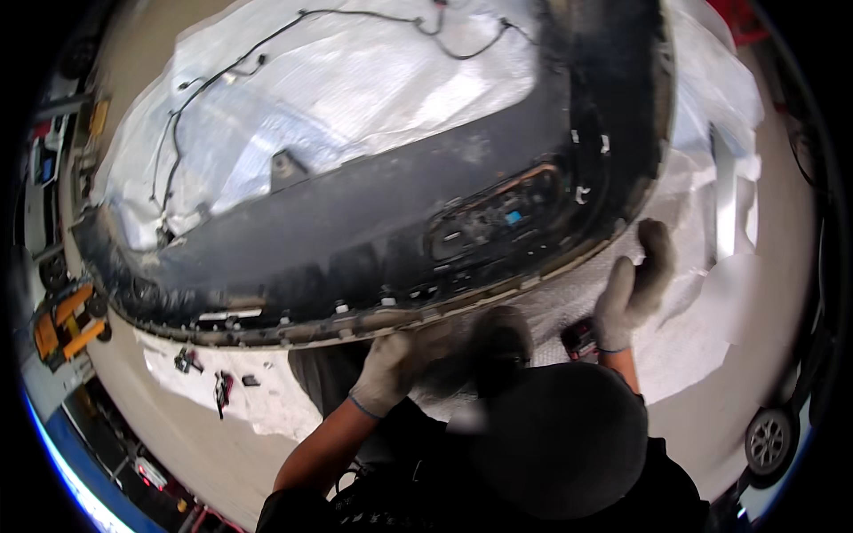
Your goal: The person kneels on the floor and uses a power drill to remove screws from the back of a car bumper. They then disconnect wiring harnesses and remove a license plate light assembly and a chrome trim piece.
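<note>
A large black car bumper (355, 204) lies with its hollow inner side toward me, its near rim above my legs. My left hand (386, 369), in a pale work glove, is closed at that near rim, its fingertips partly hidden against the edge. To the right, my gloved right hand (633, 289) is held off the bumper's curved corner, thumb and fingers apart and nothing in them. Close to its wrist lies a black and red tool (579, 339), partly covered. An oval recess in the bumper holds dark parts and a small blue piece (513, 217).
White padded sheeting (426, 89) lies under the bumper, and a thin black wiring harness (213, 80) curves across it. Small dark tools or parts (222, 393) lie at the near left. A yellow-orange wheeled item (71, 329) stands farther left; a car wheel (769, 441) shows at the right.
</note>
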Tool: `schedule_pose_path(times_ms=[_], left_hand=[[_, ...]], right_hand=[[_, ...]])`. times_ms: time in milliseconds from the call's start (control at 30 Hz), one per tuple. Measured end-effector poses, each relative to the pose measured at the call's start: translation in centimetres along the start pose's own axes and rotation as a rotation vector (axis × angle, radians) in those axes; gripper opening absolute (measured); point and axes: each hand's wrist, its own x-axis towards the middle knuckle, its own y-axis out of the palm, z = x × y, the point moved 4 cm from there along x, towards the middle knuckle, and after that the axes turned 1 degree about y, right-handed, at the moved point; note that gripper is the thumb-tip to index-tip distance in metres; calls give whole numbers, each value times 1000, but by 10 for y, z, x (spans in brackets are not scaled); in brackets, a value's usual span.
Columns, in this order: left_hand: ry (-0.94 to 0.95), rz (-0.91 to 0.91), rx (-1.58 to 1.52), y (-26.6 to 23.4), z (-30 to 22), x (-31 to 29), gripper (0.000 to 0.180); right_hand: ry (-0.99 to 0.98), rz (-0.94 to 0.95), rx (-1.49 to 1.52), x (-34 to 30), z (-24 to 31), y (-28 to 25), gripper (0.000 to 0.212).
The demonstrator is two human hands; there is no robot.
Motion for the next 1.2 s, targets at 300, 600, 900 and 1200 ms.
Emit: schedule_pose_path(times_ms=[300,600,900,1200], left_hand=[[-3,-4,-54,-38,36,35,47],[-167,135,-153,-41,48,41,54],[127,255,582,-55,46,33,32],[16,156,758,-45,29,17,34]], right_hand=[[-867,1110,-548,26,75,72,24],[-817,1048,-468,12,63,68,44],[-714,1167,-493,18,67,74,59],[-623,1683,-327,56,91,119,41]])
